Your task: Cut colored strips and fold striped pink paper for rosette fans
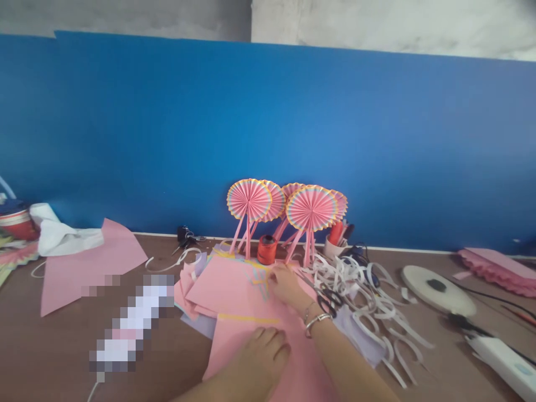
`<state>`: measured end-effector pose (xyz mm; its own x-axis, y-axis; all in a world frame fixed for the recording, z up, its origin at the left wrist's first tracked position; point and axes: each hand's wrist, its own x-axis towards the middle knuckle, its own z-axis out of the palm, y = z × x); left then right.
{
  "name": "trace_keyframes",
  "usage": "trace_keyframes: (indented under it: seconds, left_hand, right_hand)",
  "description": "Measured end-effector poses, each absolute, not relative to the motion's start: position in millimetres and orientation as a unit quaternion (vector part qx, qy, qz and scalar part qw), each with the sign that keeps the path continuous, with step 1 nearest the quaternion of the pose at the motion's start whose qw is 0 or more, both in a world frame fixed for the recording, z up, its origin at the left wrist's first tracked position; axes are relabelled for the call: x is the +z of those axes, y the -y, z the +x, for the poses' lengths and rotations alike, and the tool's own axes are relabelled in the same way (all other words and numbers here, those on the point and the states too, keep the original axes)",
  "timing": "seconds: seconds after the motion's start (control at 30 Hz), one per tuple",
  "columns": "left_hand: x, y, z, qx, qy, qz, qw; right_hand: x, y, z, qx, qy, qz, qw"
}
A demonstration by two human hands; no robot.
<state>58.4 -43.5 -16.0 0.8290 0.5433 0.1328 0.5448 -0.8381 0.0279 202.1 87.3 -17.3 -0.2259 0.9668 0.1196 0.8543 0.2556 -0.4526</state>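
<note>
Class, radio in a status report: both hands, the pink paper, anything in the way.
Left hand flat on pink paper. Right hand pressing it farther up. Scissors beside right wrist.

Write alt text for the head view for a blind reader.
Two hands rest on pink paper sheets on a brown table, the left hand nearer, the right hand farther. Paper fans stand behind against a blue wall; scissors and white paper strips lie right.

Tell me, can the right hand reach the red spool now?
Probably yes: the right hand lies on pink paper just in front of the red spool, with nothing standing between them.
</note>
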Motion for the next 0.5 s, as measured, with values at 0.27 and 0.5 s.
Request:
trace_keyframes:
  seconds: [0.27, 0.5]
  left_hand:
    - [-26.2, 43.7, 54.2, -0.09, 0.272, -0.957, 0.043]
    - [-24.4, 43.8, 54.6, -0.086, 0.279, -0.956, 0.023]
  right_hand:
    - [-20.8, -82.8, 203.5, 0.155, 0.766, -0.588, 0.209]
    - [-12.6, -80.3, 202.0, 0.185, 0.756, -0.577, 0.246]
